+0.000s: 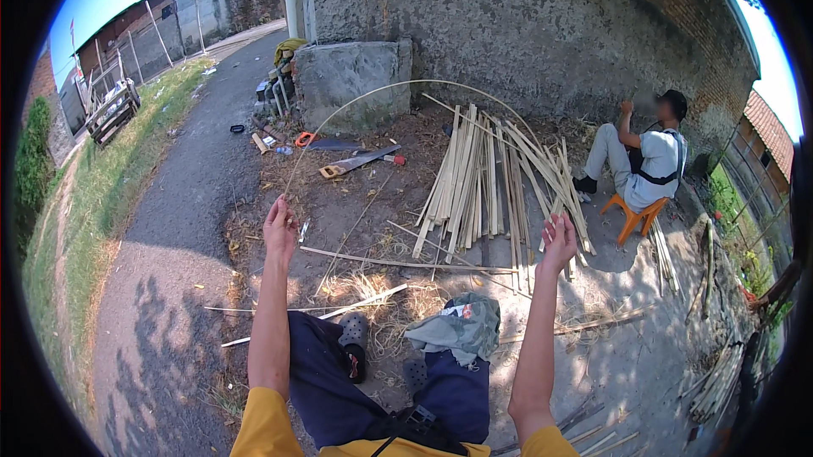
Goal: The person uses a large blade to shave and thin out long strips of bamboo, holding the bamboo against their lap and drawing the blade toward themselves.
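A long thin bamboo strip [423, 82] is bent into a high arch in front of me. My left hand [280, 226] pinches its left end, the fingers closed. My right hand [558, 241] is closed at the other end, where the strip passes in front of the pile and is hard to follow. Beyond my hands a large pile of split bamboo slats [474, 177] lies fanned out on the ground. A grey-green cloth [457, 330] rests over my right knee.
Handsaws [360, 162] lie left of the pile, near a concrete block [351, 84] by the wall. At the right, another person [656, 152] sits on an orange stool [635, 213]. Loose slats [364, 300] and shavings lie by my feet. A paved path [178, 203] runs along the left.
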Motion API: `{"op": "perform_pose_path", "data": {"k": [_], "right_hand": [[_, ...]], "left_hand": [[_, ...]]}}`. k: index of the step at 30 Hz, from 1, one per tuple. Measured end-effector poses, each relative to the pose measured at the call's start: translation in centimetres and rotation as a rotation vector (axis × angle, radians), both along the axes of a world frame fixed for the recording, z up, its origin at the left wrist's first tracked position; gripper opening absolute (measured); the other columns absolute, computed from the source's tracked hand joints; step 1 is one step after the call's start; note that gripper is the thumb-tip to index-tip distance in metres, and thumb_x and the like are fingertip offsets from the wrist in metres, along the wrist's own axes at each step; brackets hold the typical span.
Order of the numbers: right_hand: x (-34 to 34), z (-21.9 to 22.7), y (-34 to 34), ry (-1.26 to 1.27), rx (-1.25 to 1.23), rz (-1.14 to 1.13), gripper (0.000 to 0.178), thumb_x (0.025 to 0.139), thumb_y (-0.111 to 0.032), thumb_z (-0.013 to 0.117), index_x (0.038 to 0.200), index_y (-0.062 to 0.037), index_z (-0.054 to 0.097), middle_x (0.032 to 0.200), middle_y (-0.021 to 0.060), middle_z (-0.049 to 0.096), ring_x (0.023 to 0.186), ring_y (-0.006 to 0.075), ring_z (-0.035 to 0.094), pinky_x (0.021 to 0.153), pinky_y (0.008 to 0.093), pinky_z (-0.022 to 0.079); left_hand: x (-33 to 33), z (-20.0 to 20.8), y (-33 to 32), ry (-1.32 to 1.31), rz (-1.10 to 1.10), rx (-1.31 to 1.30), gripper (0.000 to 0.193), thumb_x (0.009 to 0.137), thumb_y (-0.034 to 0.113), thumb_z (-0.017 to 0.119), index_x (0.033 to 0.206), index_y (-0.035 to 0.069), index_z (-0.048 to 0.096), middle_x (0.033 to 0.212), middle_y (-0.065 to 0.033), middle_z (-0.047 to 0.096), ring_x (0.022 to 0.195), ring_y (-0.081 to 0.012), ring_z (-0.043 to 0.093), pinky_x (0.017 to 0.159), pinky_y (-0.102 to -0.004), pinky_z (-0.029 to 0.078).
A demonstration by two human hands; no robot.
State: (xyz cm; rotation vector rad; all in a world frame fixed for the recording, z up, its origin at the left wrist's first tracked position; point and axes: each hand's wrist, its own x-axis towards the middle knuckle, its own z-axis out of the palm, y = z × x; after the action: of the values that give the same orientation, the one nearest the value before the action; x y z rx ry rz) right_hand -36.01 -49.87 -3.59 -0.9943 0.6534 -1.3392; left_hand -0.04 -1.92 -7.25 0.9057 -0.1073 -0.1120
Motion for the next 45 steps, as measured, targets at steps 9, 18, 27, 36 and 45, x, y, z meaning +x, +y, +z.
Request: {"op": "perform_pose_path", "data": {"k": [9, 18, 27, 36, 45], "right_hand": [[2.7, 0.8, 3.2, 0.02, 0.021, 0.046, 0.035, 0.106, -0.017, 0.063, 0.14, -0.0071, 0.064, 0.118, 0.0067, 0.074, 0.092, 0.013, 0.072, 0.073, 0.024, 0.055], [3.4, 1.0, 4.6, 0.045, 0.005, 0.101, 0.041, 0.105, -0.014, 0.064, 0.146, -0.0095, 0.06, 0.109, 0.0058, 0.074, 0.079, 0.0101, 0.067, 0.066, 0.0234, 0.053], [3.5, 0.9, 5.0, 0.011, 0.016, 0.129, 0.045, 0.105, -0.013, 0.064, 0.149, -0.0121, 0.058, 0.108, 0.0063, 0.074, 0.079, 0.0103, 0.067, 0.066, 0.0228, 0.053], [3.3, 0.3, 4.0, -0.008, 0.013, 0.132, 0.049, 0.104, -0.013, 0.065, 0.151, -0.0127, 0.054, 0.114, 0.0078, 0.075, 0.08, 0.0103, 0.068, 0.068, 0.0233, 0.054], [-7.3, -1.3, -6.4, 0.176, -0.211, -0.112, 0.03, 0.104, -0.017, 0.067, 0.129, -0.0074, 0.054, 0.102, 0.0109, 0.076, 0.077, 0.0129, 0.07, 0.066, 0.0238, 0.056]], "left_hand": [[-0.6, 0.3, 0.2, 0.047, 0.007, -0.105, 0.036, 0.099, 0.032, 0.075, 0.132, 0.019, 0.068, 0.102, 0.0083, 0.067, 0.088, -0.0072, 0.059, 0.078, -0.0299, 0.049], [-0.6, 0.8, 0.8, 0.033, -0.055, -0.198, 0.039, 0.1, 0.035, 0.072, 0.136, 0.024, 0.063, 0.102, 0.009, 0.065, 0.089, -0.0091, 0.059, 0.078, -0.0293, 0.05], [-0.7, 0.8, 1.1, 0.034, -0.053, -0.221, 0.037, 0.102, 0.036, 0.07, 0.137, 0.026, 0.062, 0.102, 0.0085, 0.064, 0.087, -0.0087, 0.059, 0.076, -0.0281, 0.051], [-1.0, 1.1, 1.1, 0.062, -0.04, -0.22, 0.036, 0.103, 0.033, 0.068, 0.137, 0.022, 0.063, 0.107, 0.007, 0.066, 0.086, -0.0087, 0.06, 0.075, -0.0278, 0.052], [4.8, -5.7, 19.3, -0.081, 0.196, -0.121, 0.024, 0.105, 0.02, 0.066, 0.121, 0.003, 0.069, 0.118, -0.008, 0.073, 0.1, -0.0152, 0.072, 0.087, -0.0273, 0.064]]}}
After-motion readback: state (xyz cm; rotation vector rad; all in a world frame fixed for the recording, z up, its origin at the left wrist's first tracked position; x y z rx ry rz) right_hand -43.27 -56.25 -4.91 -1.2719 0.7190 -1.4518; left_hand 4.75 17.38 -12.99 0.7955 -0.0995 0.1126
